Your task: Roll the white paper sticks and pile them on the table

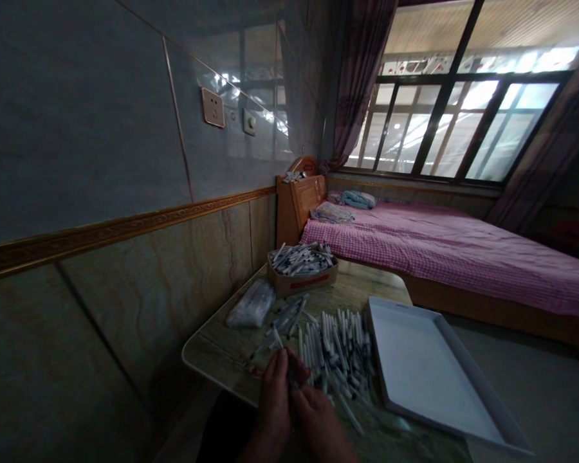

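Both hands are together at the table's front edge. My left hand (276, 386) is closed around a pen (278, 337) whose pale end sticks up past the fingertips. My right hand (313, 408) is closed against it, with a dark, blurred item between the two hands that I cannot make out. Just beyond and to the right, many white pens (340, 341) lie in a loose pile. A smaller group of clear pens (289, 315) lies behind my hands. The cardboard box (309, 281) at the back is heaped with more pens.
A clear plastic bag (253, 303) lies left of the box. A shallow white tray (429, 366) stands on the right, reaching past the table (212, 350). Behind are a bed (415, 251) and a tiled wall at left.
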`<state>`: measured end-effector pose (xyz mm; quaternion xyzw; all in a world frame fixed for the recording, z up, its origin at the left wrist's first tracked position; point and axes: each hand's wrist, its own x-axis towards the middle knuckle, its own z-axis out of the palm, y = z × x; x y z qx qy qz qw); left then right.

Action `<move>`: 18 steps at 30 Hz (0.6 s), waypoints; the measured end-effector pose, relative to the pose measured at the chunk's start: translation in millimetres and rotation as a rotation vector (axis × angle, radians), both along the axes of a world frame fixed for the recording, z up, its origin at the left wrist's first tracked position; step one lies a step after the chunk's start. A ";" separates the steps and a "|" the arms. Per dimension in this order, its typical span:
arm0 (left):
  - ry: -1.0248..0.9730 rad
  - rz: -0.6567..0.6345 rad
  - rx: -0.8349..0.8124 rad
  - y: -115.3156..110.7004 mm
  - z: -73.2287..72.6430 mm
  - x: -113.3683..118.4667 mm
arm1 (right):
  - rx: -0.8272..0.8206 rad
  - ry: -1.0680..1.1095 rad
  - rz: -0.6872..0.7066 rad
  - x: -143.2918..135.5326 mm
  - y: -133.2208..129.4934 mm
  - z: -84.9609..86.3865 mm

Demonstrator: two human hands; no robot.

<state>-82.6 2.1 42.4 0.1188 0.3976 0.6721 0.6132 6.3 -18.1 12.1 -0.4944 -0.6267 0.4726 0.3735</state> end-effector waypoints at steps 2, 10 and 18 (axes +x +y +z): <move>0.016 0.018 0.004 0.0 0.6 -0.3 | 0.088 -0.252 -0.034 0.7 -2.2 4.5; 0.113 0.146 0.027 8.6 -10.2 2.5 | 0.146 -0.960 -0.038 -9.9 -8.5 44.1; -0.042 0.068 -0.001 3.2 -1.1 -4.7 | -0.186 0.047 0.037 -0.8 3.3 20.3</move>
